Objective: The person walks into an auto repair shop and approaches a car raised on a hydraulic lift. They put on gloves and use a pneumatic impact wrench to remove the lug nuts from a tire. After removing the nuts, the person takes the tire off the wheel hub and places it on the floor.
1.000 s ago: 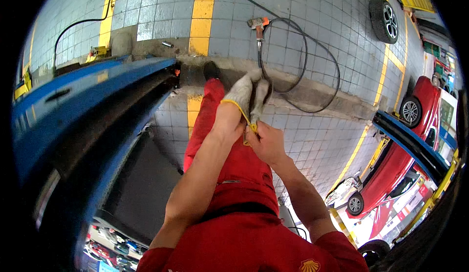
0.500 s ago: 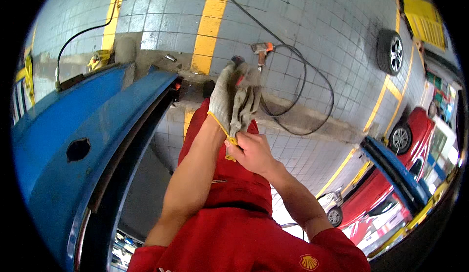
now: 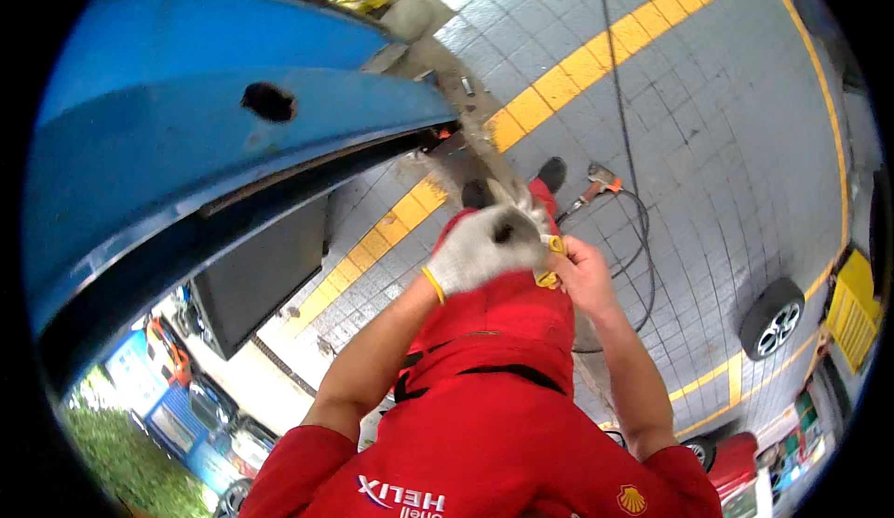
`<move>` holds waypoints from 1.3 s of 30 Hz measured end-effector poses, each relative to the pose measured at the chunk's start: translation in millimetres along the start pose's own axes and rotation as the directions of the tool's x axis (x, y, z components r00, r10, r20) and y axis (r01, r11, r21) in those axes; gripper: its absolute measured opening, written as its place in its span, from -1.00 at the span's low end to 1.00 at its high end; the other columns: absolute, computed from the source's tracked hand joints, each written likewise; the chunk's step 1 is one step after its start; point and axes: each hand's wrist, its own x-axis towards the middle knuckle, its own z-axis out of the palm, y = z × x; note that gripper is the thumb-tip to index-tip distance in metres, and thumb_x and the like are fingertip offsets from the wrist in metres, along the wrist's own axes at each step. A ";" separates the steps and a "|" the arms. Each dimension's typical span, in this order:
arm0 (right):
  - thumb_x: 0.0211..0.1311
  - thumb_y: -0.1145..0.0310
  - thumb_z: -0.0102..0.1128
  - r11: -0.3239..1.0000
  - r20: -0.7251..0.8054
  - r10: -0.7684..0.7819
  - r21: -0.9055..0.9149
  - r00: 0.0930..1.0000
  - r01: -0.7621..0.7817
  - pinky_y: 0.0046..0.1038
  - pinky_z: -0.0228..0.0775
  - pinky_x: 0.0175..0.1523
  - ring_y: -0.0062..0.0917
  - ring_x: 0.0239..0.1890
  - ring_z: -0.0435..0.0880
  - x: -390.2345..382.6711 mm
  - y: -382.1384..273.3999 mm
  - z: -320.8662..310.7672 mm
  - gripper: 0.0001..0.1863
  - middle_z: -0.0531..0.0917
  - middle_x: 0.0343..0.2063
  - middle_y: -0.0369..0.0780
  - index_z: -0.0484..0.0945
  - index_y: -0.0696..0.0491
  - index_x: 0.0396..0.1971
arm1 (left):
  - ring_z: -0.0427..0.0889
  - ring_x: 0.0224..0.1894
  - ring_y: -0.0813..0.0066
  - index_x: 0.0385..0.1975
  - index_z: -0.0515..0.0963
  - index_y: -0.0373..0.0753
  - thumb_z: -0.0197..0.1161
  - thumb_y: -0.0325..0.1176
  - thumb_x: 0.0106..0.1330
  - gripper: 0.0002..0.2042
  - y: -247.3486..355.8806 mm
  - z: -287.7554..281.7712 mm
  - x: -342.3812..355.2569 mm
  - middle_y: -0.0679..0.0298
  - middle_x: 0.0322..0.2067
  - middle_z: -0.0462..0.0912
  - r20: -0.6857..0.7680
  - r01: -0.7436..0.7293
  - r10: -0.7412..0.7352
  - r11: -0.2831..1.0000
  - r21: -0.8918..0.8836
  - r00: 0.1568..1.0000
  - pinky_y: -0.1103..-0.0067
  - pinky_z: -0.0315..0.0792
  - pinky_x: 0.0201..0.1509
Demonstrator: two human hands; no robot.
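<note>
Tiled flr (image 3: 726, 164), glove (image 3: 556, 244) prob. btwn R fingers (image 3: 581, 255)

Bright overall; glare on the floor (image 3: 736, 160) tiles toward its upper edge. Deep shadow under the blue beam (image 3: 186, 141). Beyond the floor's lower-left edge, washed-out light, greenery (image 3: 130, 453) soft. Gloved left hand (image 3: 489, 250) slightly blurred. Strong fisheye bending at rim, black corners.

The gloved left hand (image 3: 486, 252) is near the bare right hand (image 3: 586, 273), which grips a yellow glove cuff (image 3: 556, 244).
</note>
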 end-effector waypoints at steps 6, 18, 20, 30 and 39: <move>0.46 0.18 0.37 0.994 0.077 -0.028 0.109 0.997 0.019 -0.63 0.31 -0.46 -0.79 -0.56 0.44 1.2 33.6 58.0 -0.65 0.54 -0.57 -0.43 0.54 0.06 -0.48 | 0.73 -0.20 0.32 -0.01 0.62 -0.35 0.51 -0.01 0.21 -0.45 1.1 5.9 -78.9 0.08 -0.19 0.74 -0.196 0.223 -0.146 0.858 0.463 0.970 0.44 0.59 -0.08; 0.48 0.25 0.29 0.988 0.114 0.111 -0.118 0.987 -0.098 -0.58 0.35 -0.43 -0.72 -0.55 0.54 -51.1 147.8 271.3 -0.66 0.60 -0.60 -0.31 0.51 0.11 -0.50 | 0.50 -0.58 0.70 -0.01 0.67 -0.32 0.33 -0.12 0.47 -0.64 -179.7 -89.2 -289.2 0.36 -0.36 0.69 -0.415 0.298 -0.472 0.859 -0.417 0.778 0.65 0.40 -0.52; 0.43 0.28 0.33 0.907 0.055 0.083 -0.419 0.995 -0.053 -0.53 0.37 -0.42 -0.69 -0.53 0.58 -77.1 153.3 319.7 -0.64 0.61 -0.63 -0.26 0.49 0.16 -0.53 | 0.43 -0.64 0.69 -0.09 0.66 -0.33 0.28 -0.13 0.50 -0.67 -195.6 -93.7 -340.8 0.37 -0.42 0.65 -0.536 0.080 -0.455 0.810 -0.581 0.711 0.65 0.30 -0.60; 0.57 0.00 -0.14 0.815 0.249 0.567 -0.036 0.785 -0.578 -0.53 0.01 -0.65 -0.62 -0.73 0.31 -66.8 163.0 496.8 -0.45 0.38 -0.77 -0.36 0.40 -0.04 -0.66 | 0.66 -0.30 0.43 -0.08 0.58 -0.34 0.36 -0.16 0.43 -0.67 -254.3 -162.9 -491.1 0.11 -0.36 0.68 -0.606 0.092 -0.044 0.995 0.049 0.794 0.41 0.57 -0.12; 0.65 0.04 -0.11 0.802 0.459 0.256 0.390 0.851 -0.452 -0.31 0.39 0.28 -0.41 0.16 0.55 -26.4 110.3 600.5 -0.59 0.62 0.12 -0.29 0.49 -0.02 0.21 | 0.66 -0.28 0.52 -0.09 0.60 -0.35 0.30 -0.22 0.52 -0.73 -244.6 -238.8 -514.6 0.21 -0.29 0.73 -0.730 -0.210 -0.052 0.941 -0.264 0.681 0.51 0.58 -0.10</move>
